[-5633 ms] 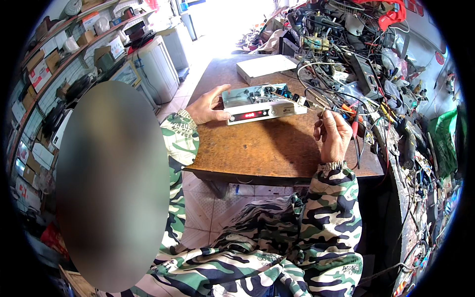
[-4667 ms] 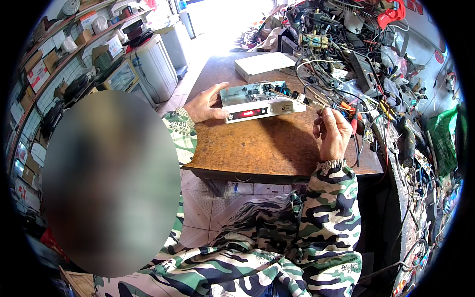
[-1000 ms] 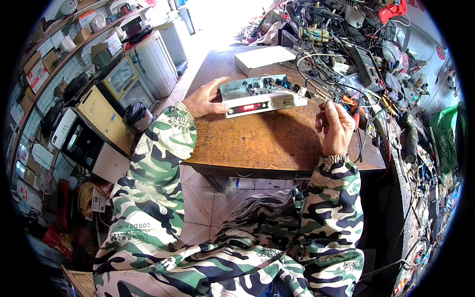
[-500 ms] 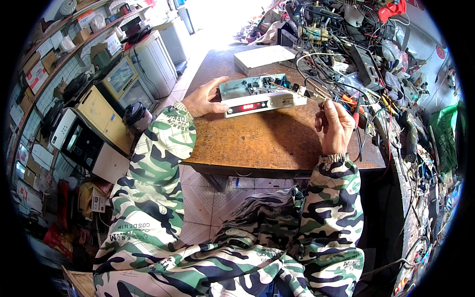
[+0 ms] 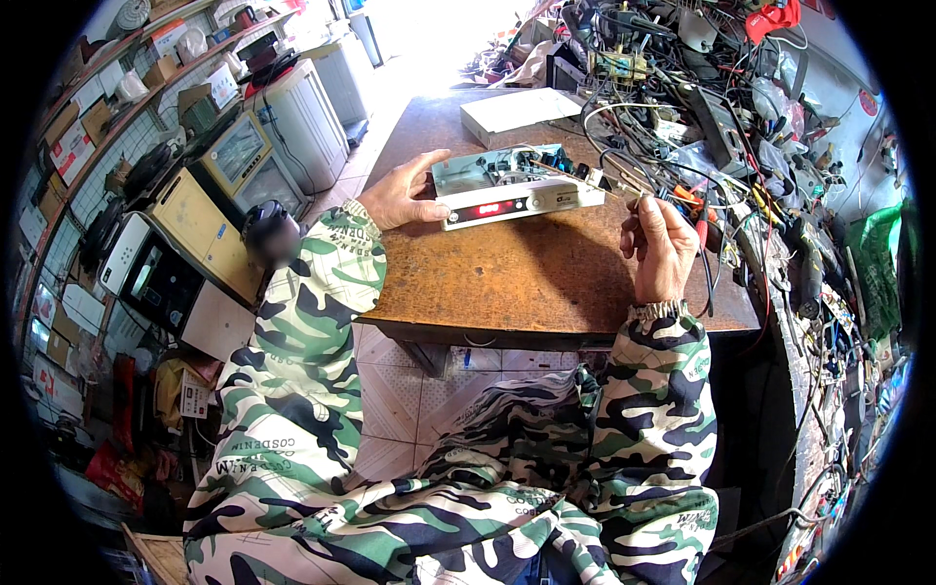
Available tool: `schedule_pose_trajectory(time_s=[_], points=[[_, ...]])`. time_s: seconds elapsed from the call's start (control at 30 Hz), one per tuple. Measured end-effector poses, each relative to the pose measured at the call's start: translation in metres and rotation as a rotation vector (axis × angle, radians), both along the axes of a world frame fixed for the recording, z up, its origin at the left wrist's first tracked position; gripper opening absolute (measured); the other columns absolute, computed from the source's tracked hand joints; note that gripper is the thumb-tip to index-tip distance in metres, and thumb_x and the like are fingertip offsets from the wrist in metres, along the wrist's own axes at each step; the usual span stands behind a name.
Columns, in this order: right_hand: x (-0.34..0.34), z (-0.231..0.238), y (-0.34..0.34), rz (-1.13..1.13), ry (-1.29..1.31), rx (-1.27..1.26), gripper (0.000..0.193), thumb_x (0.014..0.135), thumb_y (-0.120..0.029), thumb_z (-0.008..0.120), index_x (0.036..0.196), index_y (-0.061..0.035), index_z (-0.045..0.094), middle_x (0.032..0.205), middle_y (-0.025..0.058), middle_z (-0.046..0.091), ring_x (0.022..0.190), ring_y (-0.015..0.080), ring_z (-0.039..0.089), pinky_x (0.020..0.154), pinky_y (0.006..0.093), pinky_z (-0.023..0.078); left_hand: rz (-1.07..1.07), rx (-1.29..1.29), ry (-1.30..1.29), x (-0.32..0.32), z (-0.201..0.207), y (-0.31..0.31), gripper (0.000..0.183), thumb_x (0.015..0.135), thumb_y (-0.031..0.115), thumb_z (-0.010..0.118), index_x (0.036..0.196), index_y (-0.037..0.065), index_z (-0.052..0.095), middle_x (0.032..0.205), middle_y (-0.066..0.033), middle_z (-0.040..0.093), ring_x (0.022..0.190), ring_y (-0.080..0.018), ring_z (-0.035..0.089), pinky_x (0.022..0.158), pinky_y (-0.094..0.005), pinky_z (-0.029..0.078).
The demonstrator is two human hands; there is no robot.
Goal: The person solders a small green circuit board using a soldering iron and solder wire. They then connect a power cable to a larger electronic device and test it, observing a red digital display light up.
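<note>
Not much has changed since approx 1 s back: both hands sit where they were, and the set-top box (image 5: 512,190) hasn't shifted on the brown wooden bench (image 5: 526,278). Only the view has drifted a bit. Compared w/ the oldest frames, the blurred patch at left is gone, so the shelves and stacked old monitors (image 5: 239,156) now show. I read that as steady probing work on the open unit, not a new step.

Left hand (image 5: 405,195): lying flat, fingers spread loosely, resting against the box's left end, bracing it, not gripping. Right hand (image 5: 658,244): curled closed, pinching a thin probe or tool (image 5: 604,180) whose tip reaches toward the box's right end; can't tell if it touches. Box sits mid-bench, lid off, red display lit on its near face. White flat case (image 5: 517,107) farther back; cable tangle (image 5: 721,146) at right.
</note>
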State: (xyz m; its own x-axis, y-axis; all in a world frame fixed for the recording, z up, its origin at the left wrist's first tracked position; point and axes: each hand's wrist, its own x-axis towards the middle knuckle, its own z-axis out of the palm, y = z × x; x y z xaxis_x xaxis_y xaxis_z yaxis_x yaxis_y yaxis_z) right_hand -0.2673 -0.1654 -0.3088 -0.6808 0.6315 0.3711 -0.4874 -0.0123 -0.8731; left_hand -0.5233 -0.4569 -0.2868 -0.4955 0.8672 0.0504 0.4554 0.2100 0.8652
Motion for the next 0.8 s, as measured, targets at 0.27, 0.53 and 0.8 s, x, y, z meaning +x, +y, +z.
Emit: schedule_pose_trajectory(time_s=[0.27,0.53,0.8], points=[[0.000,0.000,-0.001,0.004,0.003,-0.006,0.028,0.103,-0.023,0.065,0.094,0.0027,0.070,0.074,0.0052,0.066,0.057,0.0100,0.057,0.051,0.0240,0.042,0.001,-0.004,-0.018,0.003,0.003,-0.001,0.124,0.070,0.052,0.087,0.159,-0.003,0.020,0.158,-0.0306,0.027,0.153,-0.0428,0.022,0.128,-0.0522,0.015],[0.001,-0.002,0.002,0.026,0.007,-0.017,0.027,0.103,-0.023,0.066,0.096,0.0030,0.070,0.074,0.0053,0.066,0.058,0.0102,0.057,0.052,0.0242,0.043,0.007,-0.019,-0.012,0.005,0.005,0.000,0.125,0.070,0.049,0.087,0.160,-0.002,0.018,0.160,-0.0270,0.027,0.153,-0.0393,0.023,0.127,-0.0499,0.017],[0.008,0.000,-0.005,-0.010,0.002,0.034,0.024,0.103,-0.019,0.065,0.096,0.0039,0.070,0.075,0.0037,0.065,0.060,0.0096,0.056,0.054,0.0243,0.043,0.052,-0.140,0.414,0.035,0.013,0.004,0.121,0.068,0.050,0.088,0.157,-0.003,0.026,0.160,-0.0296,0.029,0.151,-0.0407,0.029,0.125,-0.0470,0.025]])
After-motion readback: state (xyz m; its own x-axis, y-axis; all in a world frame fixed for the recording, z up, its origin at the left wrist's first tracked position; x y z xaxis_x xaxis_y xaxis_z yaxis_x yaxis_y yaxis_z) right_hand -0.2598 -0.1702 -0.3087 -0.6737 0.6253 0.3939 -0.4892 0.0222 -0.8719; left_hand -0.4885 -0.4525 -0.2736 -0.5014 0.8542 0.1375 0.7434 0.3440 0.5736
